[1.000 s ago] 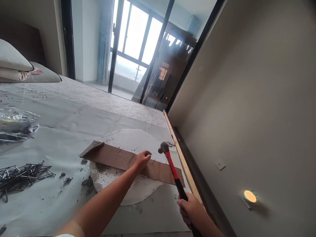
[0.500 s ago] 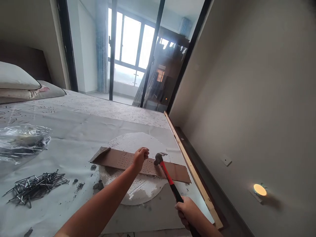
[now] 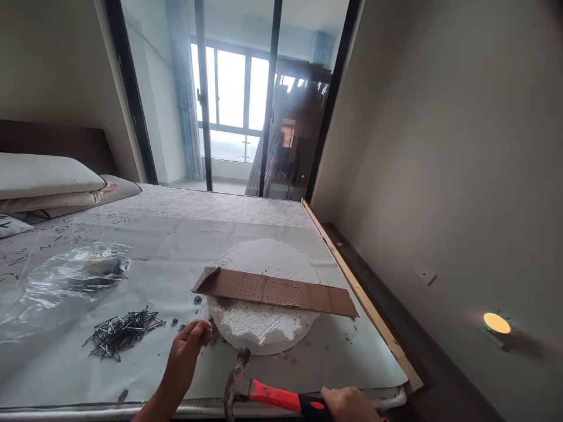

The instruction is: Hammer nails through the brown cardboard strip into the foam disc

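My right hand (image 3: pixel 352 404) grips the red and black handle of a claw hammer (image 3: pixel 275 394). The hammer lies sideways at the front edge of the bed, its head toward the left. My left hand (image 3: pixel 191 346) is closed, fingertips pressed together, between the pile of nails (image 3: pixel 125 331) and a white foam disc (image 3: pixel 264 328); whatever it may hold is hidden. Across the disc lies a brown strip of board (image 3: pixel 281 291), dotted with rows of small marks that look like nail heads or holes. Its left end has a folded grey flap.
A clear plastic bag (image 3: pixel 83 272) with dark contents lies behind the nails. Grey crumbs dot the pale sheet (image 3: pixel 334 366) covering the bed. A wooden rail (image 3: pixel 365 299) runs along the right side. Pillows (image 3: pixel 48 176) are at the far left, and a lit wall lamp (image 3: pixel 497 323) is on the right.
Both hands have drawn back from the board. My left hand moved left toward the nails; the hammer came down to the front edge and turned sideways. The view has shifted.
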Action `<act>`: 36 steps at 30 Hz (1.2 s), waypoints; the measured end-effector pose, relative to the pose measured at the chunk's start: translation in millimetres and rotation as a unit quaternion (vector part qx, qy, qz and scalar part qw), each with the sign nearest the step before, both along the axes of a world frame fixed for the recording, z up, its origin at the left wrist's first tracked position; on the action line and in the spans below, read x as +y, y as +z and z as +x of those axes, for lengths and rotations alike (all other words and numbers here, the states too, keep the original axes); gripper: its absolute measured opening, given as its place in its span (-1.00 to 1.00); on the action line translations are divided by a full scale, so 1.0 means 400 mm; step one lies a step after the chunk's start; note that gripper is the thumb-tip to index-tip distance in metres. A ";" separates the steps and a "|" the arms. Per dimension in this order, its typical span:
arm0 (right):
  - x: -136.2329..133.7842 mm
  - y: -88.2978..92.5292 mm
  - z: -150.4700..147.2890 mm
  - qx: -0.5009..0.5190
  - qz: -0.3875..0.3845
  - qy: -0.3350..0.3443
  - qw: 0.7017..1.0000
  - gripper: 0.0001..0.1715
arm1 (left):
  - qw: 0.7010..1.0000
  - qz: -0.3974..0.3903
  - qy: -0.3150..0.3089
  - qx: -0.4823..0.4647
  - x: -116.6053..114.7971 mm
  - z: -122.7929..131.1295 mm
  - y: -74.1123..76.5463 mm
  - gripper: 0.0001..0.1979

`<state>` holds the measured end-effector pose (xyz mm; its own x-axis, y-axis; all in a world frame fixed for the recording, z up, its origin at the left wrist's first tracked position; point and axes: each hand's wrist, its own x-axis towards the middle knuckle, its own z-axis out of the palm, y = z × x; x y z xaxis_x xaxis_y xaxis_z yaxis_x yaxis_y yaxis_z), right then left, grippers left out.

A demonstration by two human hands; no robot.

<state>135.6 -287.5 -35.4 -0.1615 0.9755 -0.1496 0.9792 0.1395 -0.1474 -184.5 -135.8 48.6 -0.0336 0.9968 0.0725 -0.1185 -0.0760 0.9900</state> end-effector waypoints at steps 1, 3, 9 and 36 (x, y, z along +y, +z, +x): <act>0.018 0.008 -0.016 -0.031 0.003 0.036 0.999 -0.80 | 1.000 0.010 -0.001 0.027 -0.007 -0.006 -0.003 -0.64; 0.056 0.025 -0.039 -0.071 -0.001 0.093 0.993 -0.76 | 0.996 0.030 -0.005 0.088 -0.022 -0.010 -0.006 -0.65; 0.140 -0.004 -0.035 -0.057 -0.010 0.105 0.993 -0.70 | 0.980 0.072 -0.014 0.185 -0.032 0.005 -0.018 -0.66; 0.665 0.226 -0.120 -0.144 0.100 0.086 0.981 -0.80 | 0.784 0.266 -0.092 0.554 0.293 0.337 -0.084 -0.67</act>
<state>87.8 -21.6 54.9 -0.3049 0.9521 -0.0221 0.9357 0.3038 0.1792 -49.7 -18.7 15.0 0.4842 0.7965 0.3620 0.7337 -0.5951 0.3280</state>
